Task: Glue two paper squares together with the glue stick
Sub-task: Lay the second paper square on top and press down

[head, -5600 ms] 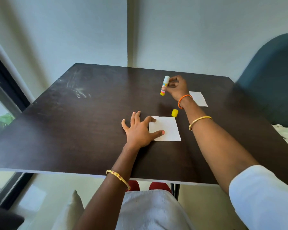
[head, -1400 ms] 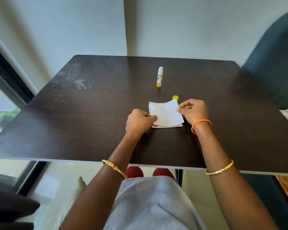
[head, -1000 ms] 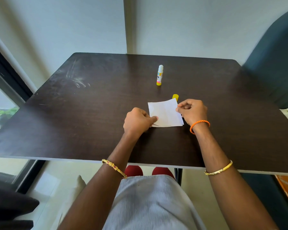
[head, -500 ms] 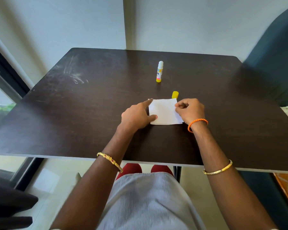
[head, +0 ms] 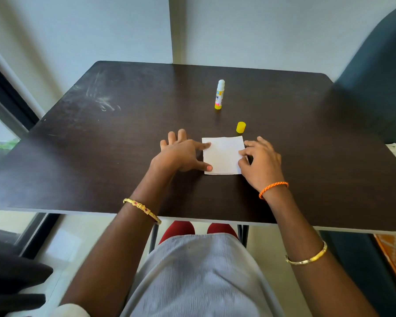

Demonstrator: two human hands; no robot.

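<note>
Two white paper squares [head: 222, 154] lie stacked flat on the dark table [head: 101, 156]; a thin strip of the lower one shows along the near edge. My left hand [head: 181, 154] lies spread at the stack's left side, forefinger and thumb tips touching its edge. My right hand [head: 260, 161] rests at the right side with its fingertips on the paper's edge. The glue stick [head: 219, 94] stands upright and uncapped farther back. Its yellow cap [head: 240, 127] stands just beyond the paper's far right corner.
A dark teal chair [head: 375, 88] stands at the table's right side. A window frame [head: 7, 92] runs along the left. The table's near edge is just above my lap.
The top square, held lifted and bent a second ago, now lies flat on the lower one. Both hands have uncurled and spread at the stack's sides.
</note>
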